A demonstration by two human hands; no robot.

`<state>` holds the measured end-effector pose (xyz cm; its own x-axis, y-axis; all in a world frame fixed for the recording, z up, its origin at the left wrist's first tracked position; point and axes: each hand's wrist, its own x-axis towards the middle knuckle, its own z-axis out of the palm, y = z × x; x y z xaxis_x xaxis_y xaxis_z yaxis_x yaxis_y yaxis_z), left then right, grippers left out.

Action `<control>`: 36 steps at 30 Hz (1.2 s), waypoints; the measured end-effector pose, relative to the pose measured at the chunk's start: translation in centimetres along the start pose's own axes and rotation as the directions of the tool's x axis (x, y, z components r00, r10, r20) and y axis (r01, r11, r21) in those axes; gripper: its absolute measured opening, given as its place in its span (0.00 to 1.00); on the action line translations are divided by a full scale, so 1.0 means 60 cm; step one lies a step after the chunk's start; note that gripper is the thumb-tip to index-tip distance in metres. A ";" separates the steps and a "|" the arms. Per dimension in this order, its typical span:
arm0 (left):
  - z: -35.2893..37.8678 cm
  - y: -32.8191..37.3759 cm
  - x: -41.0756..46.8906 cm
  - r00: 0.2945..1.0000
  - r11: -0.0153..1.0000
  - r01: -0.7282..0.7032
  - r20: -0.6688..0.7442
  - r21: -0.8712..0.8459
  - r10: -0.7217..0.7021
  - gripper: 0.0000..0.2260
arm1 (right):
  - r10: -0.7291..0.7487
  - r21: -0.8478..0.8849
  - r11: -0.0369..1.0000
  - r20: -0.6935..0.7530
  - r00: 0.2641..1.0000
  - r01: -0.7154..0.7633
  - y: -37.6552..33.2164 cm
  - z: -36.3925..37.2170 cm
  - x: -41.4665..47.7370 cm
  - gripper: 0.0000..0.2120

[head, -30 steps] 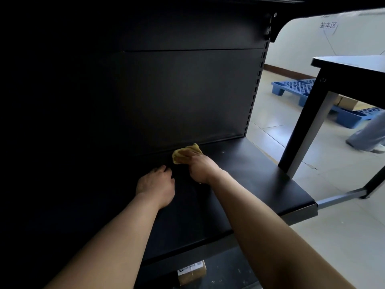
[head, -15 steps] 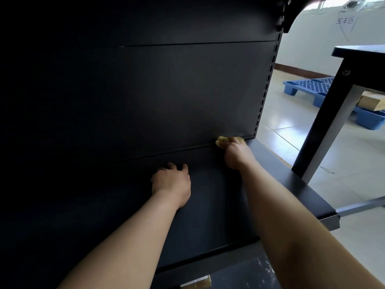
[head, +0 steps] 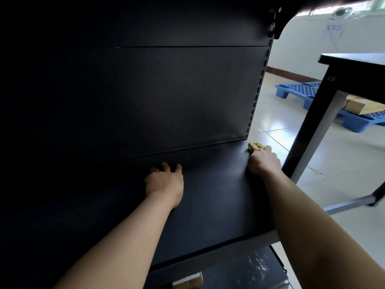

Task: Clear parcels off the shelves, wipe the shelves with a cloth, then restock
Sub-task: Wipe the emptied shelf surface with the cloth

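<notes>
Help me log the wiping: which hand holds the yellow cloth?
The right hand, at the back right corner of the shelf, grips the yellow cloth. The left hand rests on the shelf further left and holds nothing.

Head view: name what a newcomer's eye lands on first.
The yellow cloth stands out, gripped by the right hand at the far right corner of the dark shelf. The left hand rests on the shelf near its middle. Beyond, a blue pallet lies on the bright tiled floor at right.
</notes>
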<state>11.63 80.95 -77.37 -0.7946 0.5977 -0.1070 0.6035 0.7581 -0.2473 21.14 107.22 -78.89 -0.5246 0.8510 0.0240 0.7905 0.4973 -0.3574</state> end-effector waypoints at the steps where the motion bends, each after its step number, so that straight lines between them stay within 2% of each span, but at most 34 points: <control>1: 0.001 0.001 0.000 1.000 1.000 0.003 0.000 -0.007 -0.003 0.25 | -0.011 -0.035 0.999 -0.003 1.000 0.011 0.004 -0.001 -0.008 0.24; 7: 0.004 -0.002 0.000 1.000 0.999 0.002 0.012 -0.039 -0.001 0.25 | -0.014 -0.070 0.998 -0.046 0.999 0.010 0.035 -0.013 -0.060 0.24; 14: 0.019 -0.027 -0.031 0.998 0.976 -0.055 0.026 -0.213 0.062 0.23 | -0.051 -0.136 0.990 -0.062 0.997 0.042 0.082 -0.034 -0.159 0.24; 21: 0.021 -0.042 -0.103 0.997 0.976 -0.076 -0.030 -0.205 0.072 0.24 | -0.059 -0.155 0.987 -0.153 0.986 0.034 0.099 -0.047 -0.252 0.25; 26: 0.022 -0.045 -0.146 0.995 0.978 -0.089 -0.057 -0.188 0.080 0.24 | -0.006 -0.133 0.991 -0.093 0.996 -0.006 0.058 -0.025 -0.321 0.28; 30: 0.019 -0.050 -0.169 0.997 0.979 -0.077 -0.034 -0.190 0.072 0.24 | -0.048 -0.082 0.996 -0.062 0.997 0.043 0.001 -0.004 -0.370 0.28; 36: 0.027 -0.052 -0.176 0.997 0.971 -0.067 0.012 -0.232 0.071 0.22 | -0.219 -0.109 0.970 -0.020 0.976 0.216 -0.038 0.013 -0.399 0.27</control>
<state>18.05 71.83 -77.05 -0.7501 0.6472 -0.1358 0.6542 0.7562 -0.0098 31.64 85.61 -79.40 -0.6785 0.7247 0.1203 0.6884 0.6844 -0.2403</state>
